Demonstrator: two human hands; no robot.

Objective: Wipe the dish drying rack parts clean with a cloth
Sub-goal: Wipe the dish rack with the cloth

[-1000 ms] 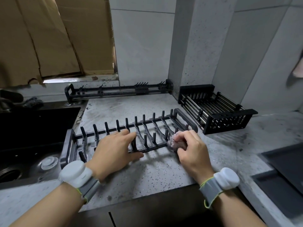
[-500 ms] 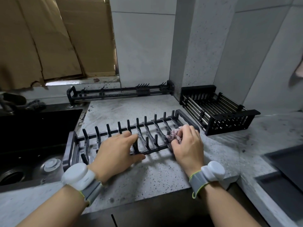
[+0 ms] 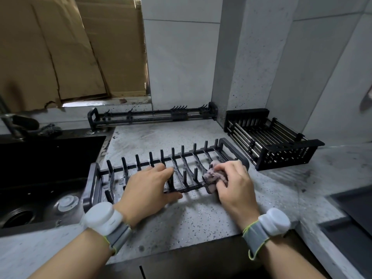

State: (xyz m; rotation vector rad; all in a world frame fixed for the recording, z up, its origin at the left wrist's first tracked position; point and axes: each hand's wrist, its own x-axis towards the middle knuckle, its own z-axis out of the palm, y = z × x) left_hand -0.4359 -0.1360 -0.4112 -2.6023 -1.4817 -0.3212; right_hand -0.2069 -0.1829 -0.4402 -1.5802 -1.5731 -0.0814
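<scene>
A black plate rack (image 3: 181,158) with upright pegs lies flat on the speckled grey counter (image 3: 191,218), its left end over the sink's edge. My left hand (image 3: 149,188) rests on the rack's middle, fingers laid across the bars and thumb by the front rail. My right hand (image 3: 233,184) grips a bunched pinkish cloth (image 3: 211,178) against the rack's right end, near the front rail. A black basket part (image 3: 281,156) sits at the back right. A long black rail part (image 3: 153,117) lies along the back wall.
A dark sink (image 3: 46,178) with a drain and a white stopper lies to the left. A dark recessed cooktop (image 3: 354,214) is at the right. Cardboard (image 3: 70,53) covers the window behind. A tiled wall column stands behind the basket.
My right hand with the cloth has shifted slightly forward and back along the rack's right end. The left hand stays on the rack.
</scene>
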